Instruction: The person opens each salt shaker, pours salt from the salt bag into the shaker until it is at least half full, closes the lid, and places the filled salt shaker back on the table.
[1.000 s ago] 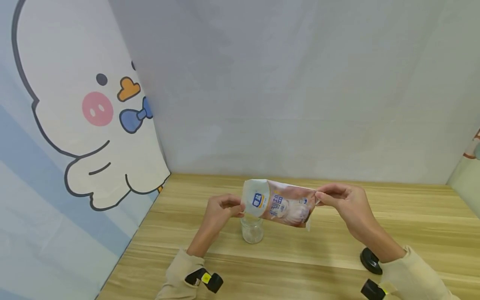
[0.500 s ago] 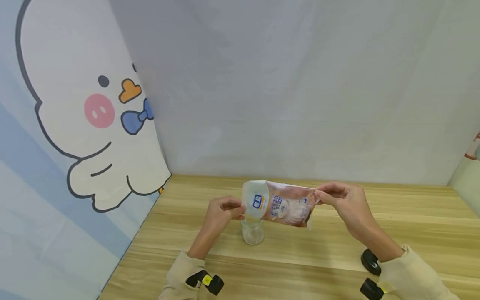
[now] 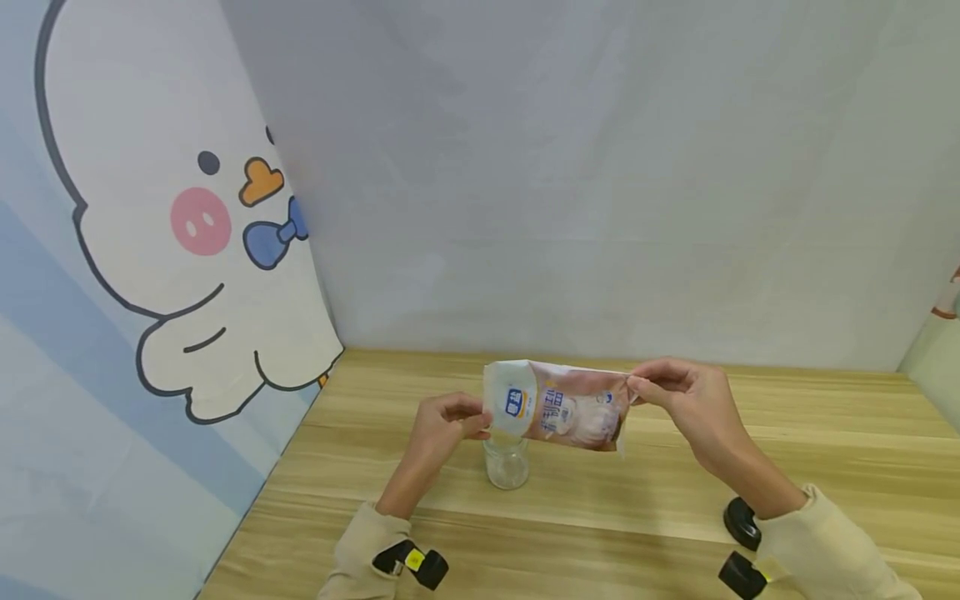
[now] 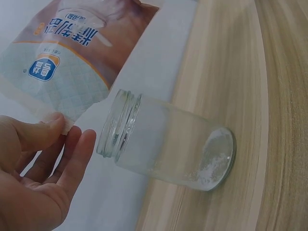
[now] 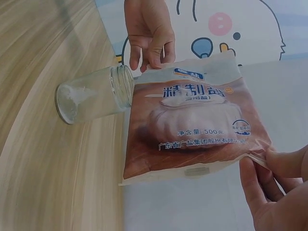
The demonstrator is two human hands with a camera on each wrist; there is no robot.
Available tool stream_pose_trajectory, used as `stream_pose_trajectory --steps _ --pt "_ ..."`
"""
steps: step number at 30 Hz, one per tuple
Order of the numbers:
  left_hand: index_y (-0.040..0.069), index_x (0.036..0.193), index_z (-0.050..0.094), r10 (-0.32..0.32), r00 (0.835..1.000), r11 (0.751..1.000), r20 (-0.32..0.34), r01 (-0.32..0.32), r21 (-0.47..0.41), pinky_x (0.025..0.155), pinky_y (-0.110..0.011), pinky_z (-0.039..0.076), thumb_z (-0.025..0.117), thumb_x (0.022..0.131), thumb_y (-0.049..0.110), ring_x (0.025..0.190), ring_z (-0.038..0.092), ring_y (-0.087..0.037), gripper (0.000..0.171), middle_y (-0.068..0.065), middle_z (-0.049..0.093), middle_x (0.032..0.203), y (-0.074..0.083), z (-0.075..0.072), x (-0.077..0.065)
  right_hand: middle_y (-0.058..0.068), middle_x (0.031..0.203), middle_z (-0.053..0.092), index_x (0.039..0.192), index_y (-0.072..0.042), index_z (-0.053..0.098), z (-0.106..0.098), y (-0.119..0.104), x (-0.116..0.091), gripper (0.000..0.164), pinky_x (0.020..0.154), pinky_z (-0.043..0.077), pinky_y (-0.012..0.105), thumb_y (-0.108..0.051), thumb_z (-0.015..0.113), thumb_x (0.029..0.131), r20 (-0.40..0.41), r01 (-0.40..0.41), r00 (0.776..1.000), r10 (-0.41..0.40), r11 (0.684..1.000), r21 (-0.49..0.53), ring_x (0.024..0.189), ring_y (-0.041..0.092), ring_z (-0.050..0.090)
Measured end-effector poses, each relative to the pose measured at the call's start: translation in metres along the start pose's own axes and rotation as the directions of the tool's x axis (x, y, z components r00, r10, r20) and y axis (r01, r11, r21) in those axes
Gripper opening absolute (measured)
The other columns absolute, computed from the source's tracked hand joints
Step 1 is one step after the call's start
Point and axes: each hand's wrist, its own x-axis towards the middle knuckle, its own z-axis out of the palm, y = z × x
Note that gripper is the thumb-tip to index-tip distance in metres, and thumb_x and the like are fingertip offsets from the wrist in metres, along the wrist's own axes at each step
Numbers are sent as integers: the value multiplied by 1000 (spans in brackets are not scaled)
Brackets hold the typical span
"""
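Observation:
A salt bag (image 3: pixel 577 408) with a pale end and a brown-pink printed body is held sideways between both hands. My left hand (image 3: pixel 446 425) pinches its pale end between thumb and fingers. At the opposite end, my right hand (image 3: pixel 693 408) pinches a corner, slightly higher than the left. Beneath the pale end stands an open glass jar (image 3: pixel 507 468), its mouth partly hidden by the bag in the head view. White grains (image 4: pixel 211 166) lie at the jar's bottom in the left wrist view. The bag's corner overlaps the jar mouth in the right wrist view.
A round black object (image 3: pixel 742 523) lies on the wooden table (image 3: pixel 600 533), partly behind the right forearm. A grey-white backdrop (image 3: pixel 585 183) rises behind the table, and a cartoon-printed sheet (image 3: pixel 127 275) hangs at the left.
My right hand has risen slightly, lifting its end of the salt bag a little. The left hand keeps its pinch near the jar mouth.

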Motion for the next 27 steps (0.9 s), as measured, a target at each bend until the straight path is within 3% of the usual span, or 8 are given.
stream_pose_trajectory --steps 10,17,24,27 --pt "-13 89 66 7 1000 1000 11 -7 -17 75 -44 59 65 82 -10 85 62 -44 8 -17 66 84 4 1 -3 1 82 69 97 10 65 0 1 2 26 71 57 25 -15 66 90 2 30 1000 -30 1000 -10 74 15 66" --pt "-13 89 66 5 1000 1000 8 -5 -9 74 -43 59 65 82 -10 84 64 -40 8 -18 66 85 2 1 -2 0 82 69 97 11 65 0 2 3 26 71 57 25 -15 66 90 6 34 999 -34 999 -5 73 15 66" --pt "-9 90 68 17 999 1000 -27 -17 -23 71 -40 60 69 80 -6 81 66 -35 10 -15 67 85 -24 -3 10 2 83 69 97 9 65 0 2 6 26 71 57 25 -16 66 90 11 33 999 -33 999 -14 74 15 66" --pt "-9 90 68 11 999 1000 -31 -11 -24 71 -40 60 70 80 -6 81 66 -33 11 -15 67 85 -24 -3 11 1 82 69 97 9 65 0 3 7 26 70 57 25 -15 66 90 12 36 999 -36 999 -13 74 14 65"
